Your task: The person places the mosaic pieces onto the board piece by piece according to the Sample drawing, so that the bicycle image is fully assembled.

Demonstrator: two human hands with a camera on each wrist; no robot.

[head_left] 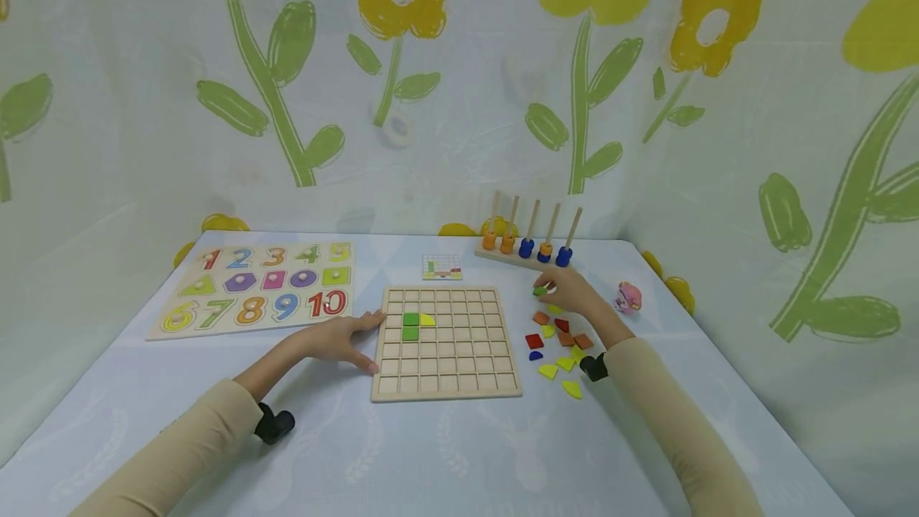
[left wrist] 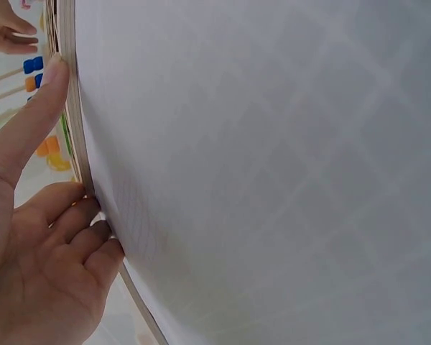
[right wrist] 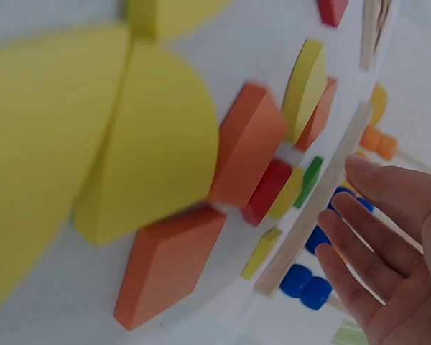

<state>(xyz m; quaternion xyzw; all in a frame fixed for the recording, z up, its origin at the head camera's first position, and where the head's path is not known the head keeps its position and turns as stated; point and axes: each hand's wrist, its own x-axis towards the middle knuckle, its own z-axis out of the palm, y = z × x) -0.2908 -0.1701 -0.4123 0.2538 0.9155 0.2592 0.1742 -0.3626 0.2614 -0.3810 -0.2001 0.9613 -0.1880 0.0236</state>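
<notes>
My left hand (head_left: 336, 339) rests against the left edge of a wooden grid board (head_left: 449, 387), thumb and fingers spread apart. In the left wrist view the thumb (left wrist: 37, 118) and fingertips touch the board's side. Two green squares (head_left: 410, 333) and a yellow quarter-circle piece (head_left: 427, 320) lie in the board's cells. My right hand (head_left: 570, 292) is over the far end of the scattered pieces, beside a green piece (head_left: 539, 291). In the right wrist view its fingers are loosely extended, and the green piece (right wrist: 312, 181) lies apart from them on the table.
Yellow, red, orange and blue pieces (head_left: 548, 371) lie right of the board. Behind them stands a peg rack (head_left: 513, 258) with orange and blue beads. A small pattern card (head_left: 442, 266) lies beyond the board, a number puzzle (head_left: 251, 290) at left, a pink figurine (head_left: 628, 297) at right.
</notes>
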